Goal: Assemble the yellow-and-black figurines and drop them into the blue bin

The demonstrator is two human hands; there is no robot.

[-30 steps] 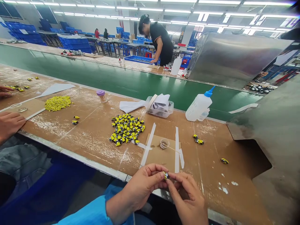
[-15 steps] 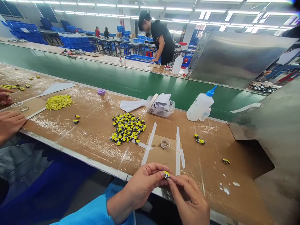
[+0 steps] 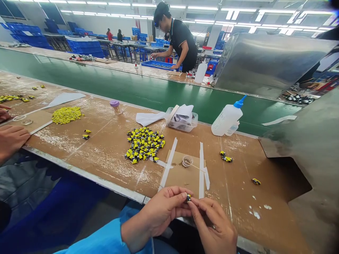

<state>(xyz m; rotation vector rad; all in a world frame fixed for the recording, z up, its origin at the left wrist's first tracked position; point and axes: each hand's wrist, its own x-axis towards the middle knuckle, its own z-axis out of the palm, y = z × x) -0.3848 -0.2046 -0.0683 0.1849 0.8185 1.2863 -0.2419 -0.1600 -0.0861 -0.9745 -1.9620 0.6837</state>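
Both hands pinching a small yellow-and-black part [image 3: 188, 198] just off the near edge of the bench [image 3: 106, 165].

Grip: left hand [image 3: 156, 211] and right hand [image 3: 212, 225] clenched on the part, fingertips meeting around it. At 12 o'clock, a small round cup [image 3: 186, 162] on a cardboard sheet [image 3: 182, 180]; at 11, a heap of like parts [image 3: 144, 145]; at 1, a squeeze bottle with blue nozzle [image 3: 227, 120].

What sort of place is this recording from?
Probably a factory assembly floor: a long green conveyor belt, a heap of small yellow-and-black parts, and stacked blue crates.
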